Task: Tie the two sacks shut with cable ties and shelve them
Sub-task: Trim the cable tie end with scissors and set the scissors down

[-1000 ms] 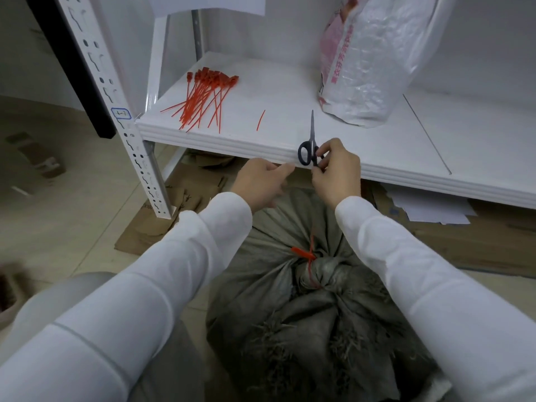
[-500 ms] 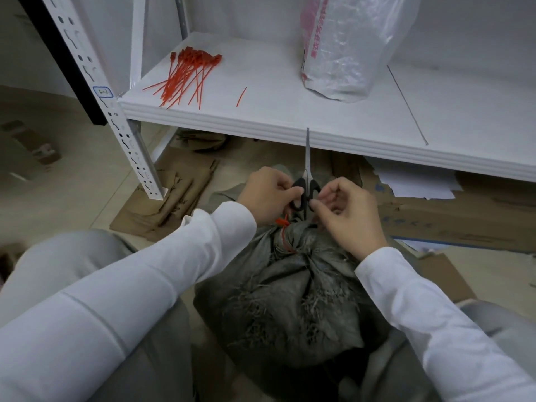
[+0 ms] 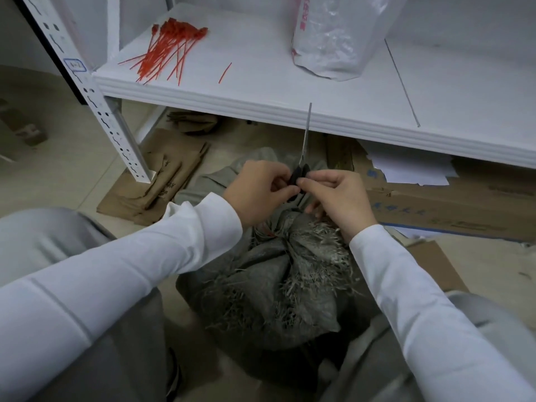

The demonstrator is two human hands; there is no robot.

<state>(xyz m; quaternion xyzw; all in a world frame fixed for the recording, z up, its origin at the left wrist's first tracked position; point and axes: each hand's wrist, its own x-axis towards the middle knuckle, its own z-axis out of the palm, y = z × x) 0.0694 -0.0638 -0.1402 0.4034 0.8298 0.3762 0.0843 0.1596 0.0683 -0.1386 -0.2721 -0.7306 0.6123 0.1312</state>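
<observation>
You have brought the black-handled steel scissors (image 3: 304, 146) down from the front edge of the white shelf board (image 3: 261, 94), where they lay a second ago. They are now below that edge, directly above the gathered neck of the grey woven sack (image 3: 269, 285).

Your left hand (image 3: 258, 192) and right hand (image 3: 339, 201) both close on the black handles, fingers curled and fingertips pinching. The blades are together and point up toward the board's edge.

A red cable tie (image 3: 269, 234) already circles the neck; only a sliver shows under your hands. Treat this sack as tied. Trimming the tie's tail appears to be the step in hand, with shelving to follow.

Count:
- Sacks: two. The grey one stands on the floor below the board. One white plastic sack (image 3: 327, 39) stands on the board; its top is out of view, so its closure cannot be told.
- Scissors: one pair.
- Spare red cable ties (image 3: 168, 50): one bundle at the board's left end, too many to count.
- Loose red strip (image 3: 225, 72): one, just right of the bundle.
</observation>
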